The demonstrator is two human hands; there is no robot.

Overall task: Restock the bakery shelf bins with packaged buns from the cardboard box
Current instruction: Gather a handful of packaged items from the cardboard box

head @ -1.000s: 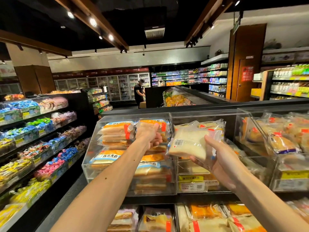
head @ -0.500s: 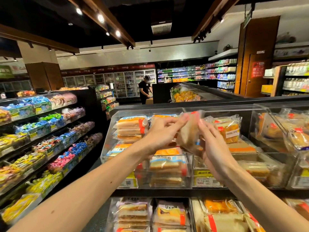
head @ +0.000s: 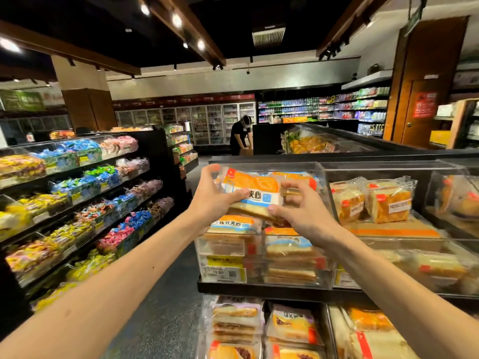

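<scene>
Pack (head: 255,191) between left hand (head: 210,203), right hand (head: 307,217)

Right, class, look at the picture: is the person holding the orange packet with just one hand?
No: the left hand and the right hand both grip the packet, one at each end.

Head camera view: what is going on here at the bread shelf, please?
A person is restocking a bakery shelf. The left hand and the right hand together grip one packaged bun with an orange and blue label, holding it at the open top of a clear bin. The bin already holds stacked packs of a similar kind. The pack is not yet released. Far behind, a second person bends over something low.
</scene>
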